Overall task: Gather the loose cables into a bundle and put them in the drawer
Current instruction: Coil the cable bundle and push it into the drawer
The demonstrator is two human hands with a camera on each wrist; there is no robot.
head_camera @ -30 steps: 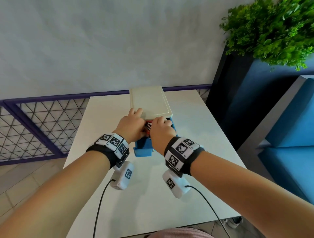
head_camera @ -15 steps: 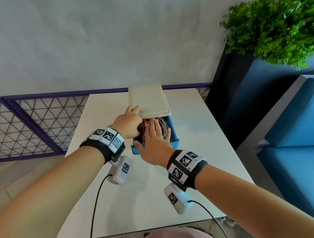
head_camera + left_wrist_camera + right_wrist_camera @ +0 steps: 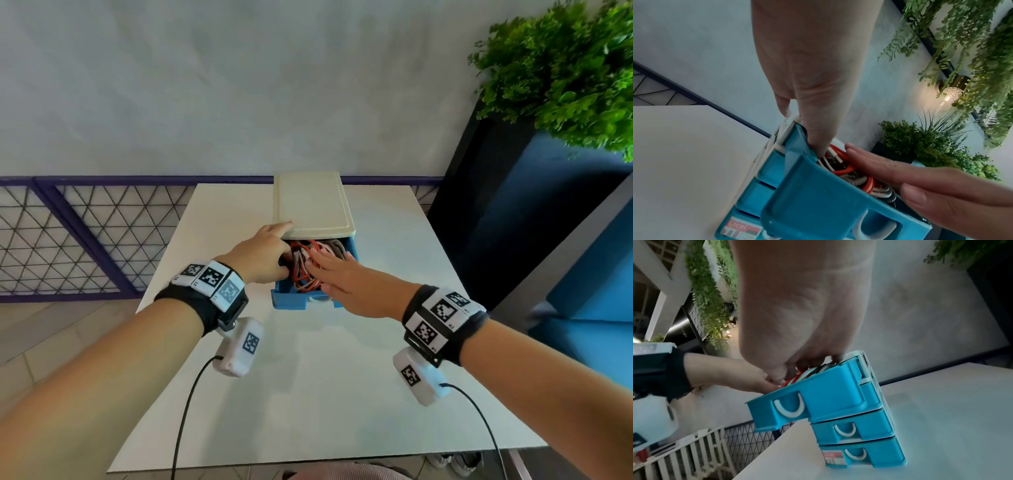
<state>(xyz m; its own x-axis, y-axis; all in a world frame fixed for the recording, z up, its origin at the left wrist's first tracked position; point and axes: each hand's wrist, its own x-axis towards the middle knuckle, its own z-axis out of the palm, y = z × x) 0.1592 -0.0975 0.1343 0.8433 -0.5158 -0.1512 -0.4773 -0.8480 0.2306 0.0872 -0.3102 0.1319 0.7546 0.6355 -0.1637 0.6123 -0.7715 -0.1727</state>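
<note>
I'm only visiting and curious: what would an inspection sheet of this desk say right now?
Surface: white table, bare around the drawer unit.
Job's things: top blue drawer pulled out of a three-drawer unit; red, white and grey cables piled inside.
Clutter: nothing seen.
Grippers: left hand at the drawer's left edge, forefinger on the unit's cream top; right hand flat on the cables.
Cables: black leads from wrist cameras.
Surroundings: grey wall, purple mesh railing, green plant, blue seating.

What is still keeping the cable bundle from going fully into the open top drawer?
Nothing visible. The red, white and grey cable bundle already lies inside the pulled-out blue plastic top drawer. The right hand presses flat on it; the left hand reaches in beside it.
</note>
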